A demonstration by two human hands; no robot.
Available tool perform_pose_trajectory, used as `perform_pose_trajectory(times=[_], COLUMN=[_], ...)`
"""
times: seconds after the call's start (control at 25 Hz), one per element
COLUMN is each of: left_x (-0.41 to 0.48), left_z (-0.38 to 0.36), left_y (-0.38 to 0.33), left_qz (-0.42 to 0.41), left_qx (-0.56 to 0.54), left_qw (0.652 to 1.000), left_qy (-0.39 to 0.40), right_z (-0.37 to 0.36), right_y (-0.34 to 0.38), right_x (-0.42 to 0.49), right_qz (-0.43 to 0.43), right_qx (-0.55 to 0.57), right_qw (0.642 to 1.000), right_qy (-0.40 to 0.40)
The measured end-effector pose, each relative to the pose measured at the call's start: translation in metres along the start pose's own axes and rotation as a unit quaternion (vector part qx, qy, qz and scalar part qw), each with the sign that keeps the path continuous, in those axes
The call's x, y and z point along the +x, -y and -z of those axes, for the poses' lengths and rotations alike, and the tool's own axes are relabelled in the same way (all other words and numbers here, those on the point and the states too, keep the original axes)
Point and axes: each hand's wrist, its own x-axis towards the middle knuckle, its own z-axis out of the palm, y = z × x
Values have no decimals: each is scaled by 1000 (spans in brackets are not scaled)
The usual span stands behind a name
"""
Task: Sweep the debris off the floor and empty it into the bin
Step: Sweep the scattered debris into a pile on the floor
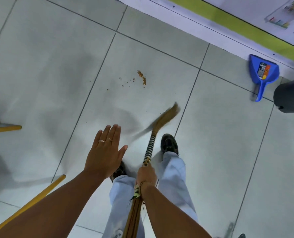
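1. Head view, broom (149, 148): my right hand (146, 176) is closed around the banded part of the handle, partway up the shaft. It looks light, a bundle of dry fibres bound with striped wrapping. The bristle head (168, 114) is blurred and tilted toward the right, near my right shoe (168, 143); I cannot tell whether it touches the tile. I judge the bristles soft and springy, so a low grip near the binding gives the best control.

2. Head view, my left hand (106, 152): spread flat, fingers together, palm down, holding nothing, above the floor just left of the handle.

3. Head view, debris (142, 78): a small brown crumbly cluster with loose specks trailing to its left, on the grey floor (48, 66) ahead of me, well apart from the bristles. Likely dry, light and apt to scatter; short gentle strokes suit it.

4. Head view, dustpan (263, 74): blue plastic, lying by the wall base at right, handle toward me. Rigid and light by the look; take it by the handle.

5. Head view, bin (290, 97): dark, rounded, just right of the dustpan, partly cut off by the frame edge.
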Motion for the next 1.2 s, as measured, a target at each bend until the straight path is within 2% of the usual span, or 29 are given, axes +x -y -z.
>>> perform_pose_trajectory(times=[0.12, 0.28, 0.44, 0.68, 0.84, 1.0, 1.08, 1.2], left_x=[-22, -22, -9, 5, 4, 18, 29, 40], left_z=[-7, -5, 10, 17, 11, 11, 13, 14], left_y=[40, 65, 64, 53, 39, 15, 3, -13], left_qz=[10, 1, 7, 20, 37, 40, 34, 32], left_qx=[6, 8, 5, -12, -24, -33, -34, -41], left_qw=[1000, 1000, 999, 996, 997, 997, 997, 996], left_qy=[18, -4, -51, -84, -65, -58, -64, -66], right_z=[-34, -57, -57, -43, -14, 37, 65, 87], right_y=[28, 68, 89, 107, 84, 64, 60, 58], right_x=[2, 10, 12, 6, -13, -1, 23, 50], right_qz=[30, 3, 20, 70, 127, 117, 79, 56], right_qx=[-16, 121, 100, 105, 77, 206, 151, -38], right_qw=[999, 993, 995, 992, 987, 969, 982, 996], right_qy=[7, 15, 18, -17, -55, -74, -81, -55])
